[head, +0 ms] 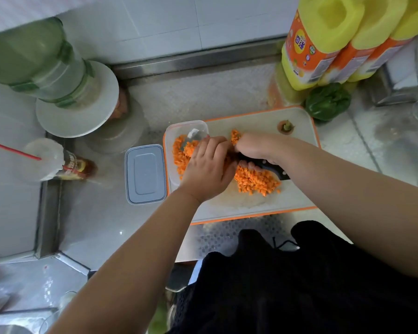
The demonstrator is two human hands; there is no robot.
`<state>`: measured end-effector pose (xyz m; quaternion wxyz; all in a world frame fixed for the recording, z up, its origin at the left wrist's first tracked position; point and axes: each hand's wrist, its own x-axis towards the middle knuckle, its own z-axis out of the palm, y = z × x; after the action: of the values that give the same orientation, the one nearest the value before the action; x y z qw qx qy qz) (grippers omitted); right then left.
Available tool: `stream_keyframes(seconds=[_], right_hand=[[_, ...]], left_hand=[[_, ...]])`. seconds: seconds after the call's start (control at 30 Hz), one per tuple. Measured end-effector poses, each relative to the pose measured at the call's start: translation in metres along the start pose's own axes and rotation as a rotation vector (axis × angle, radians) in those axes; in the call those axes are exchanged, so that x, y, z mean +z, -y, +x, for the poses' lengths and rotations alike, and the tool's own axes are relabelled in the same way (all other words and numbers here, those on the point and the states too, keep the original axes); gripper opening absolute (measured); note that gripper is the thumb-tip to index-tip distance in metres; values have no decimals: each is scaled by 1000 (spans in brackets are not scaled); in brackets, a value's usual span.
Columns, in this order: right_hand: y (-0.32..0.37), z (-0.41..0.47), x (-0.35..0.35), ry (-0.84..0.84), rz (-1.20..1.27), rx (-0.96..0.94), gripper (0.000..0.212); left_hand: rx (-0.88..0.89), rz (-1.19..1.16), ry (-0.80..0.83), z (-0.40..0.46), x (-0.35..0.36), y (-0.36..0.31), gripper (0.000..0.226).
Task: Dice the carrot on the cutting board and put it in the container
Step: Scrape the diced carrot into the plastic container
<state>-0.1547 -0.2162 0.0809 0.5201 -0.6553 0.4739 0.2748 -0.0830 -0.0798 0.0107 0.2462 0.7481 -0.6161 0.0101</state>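
A white cutting board (263, 208) with an orange rim lies on the steel counter. A clear container (176, 131) stands on its left end, holding diced carrot (179, 157). More diced carrot (256, 180) is heaped in the board's middle. My right hand (258, 147) grips a knife by its black handle (276, 171); the blade runs left under my left hand, and its tip (193, 135) reaches over the container. My left hand (206, 167) lies over the blade, fingers touching the carrot dice at the container's edge. A cut carrot top (286, 127) sits at the board's far side.
A grey lid (145, 174) lies left of the board. Behind the board are a green pepper (327, 102) and yellow bottles (323, 44). At the far left stand a green-lidded jar (41, 59) on white plates, a sauce bottle (76, 166) and a cup with a red straw (45, 156).
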Motion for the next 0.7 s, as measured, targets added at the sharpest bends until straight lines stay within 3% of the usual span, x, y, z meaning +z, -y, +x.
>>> stream_keyframes(seconds=[0.23,0.47,0.7], right_hand=[[12,-4,4,23,-3,20,35],[8,-14,-3,54,77,31,37],[-7,-27,-19,-12,-8,32,31]], left_hand=[[-130,-56,45,4,4,15,28],[-404,-33,40,12,6,39,35],[-567,173,17,6,-7,56,28]])
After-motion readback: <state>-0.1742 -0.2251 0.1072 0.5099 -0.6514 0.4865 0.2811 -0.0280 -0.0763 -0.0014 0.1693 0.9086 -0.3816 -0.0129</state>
